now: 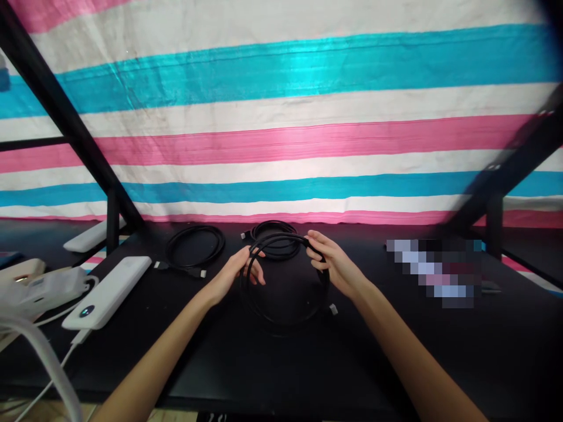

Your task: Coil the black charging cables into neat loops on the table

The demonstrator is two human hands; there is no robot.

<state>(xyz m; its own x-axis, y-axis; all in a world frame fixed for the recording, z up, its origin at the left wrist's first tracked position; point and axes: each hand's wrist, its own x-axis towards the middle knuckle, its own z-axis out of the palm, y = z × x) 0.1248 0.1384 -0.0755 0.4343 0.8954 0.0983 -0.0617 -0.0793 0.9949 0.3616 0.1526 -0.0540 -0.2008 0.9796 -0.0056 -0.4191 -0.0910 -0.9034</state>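
Note:
Between my hands is a coiled black cable (288, 324), looped into a wide ring with a silvery plug end (333, 309) sticking out at its lower right. My left hand (246, 271) grips the ring's upper left side, thumb on the cable and some fingers extended inside the loop. On the upper right, my right hand (328, 258) pinches the strands between thumb and fingers. Behind the ring lies a second coiled black cable (281, 225), partly covered by it. A third black coil (222, 234), with two plug ends in front, rests further left.
A white power bank (114, 287) with a lit display and a plugged-in white cable lies at left. Beyond it are a white power strip (53, 290) and another white slab (90, 234). Black frame bars (83, 135) slant up both sides. A blurred-out item (433, 269) sits at right.

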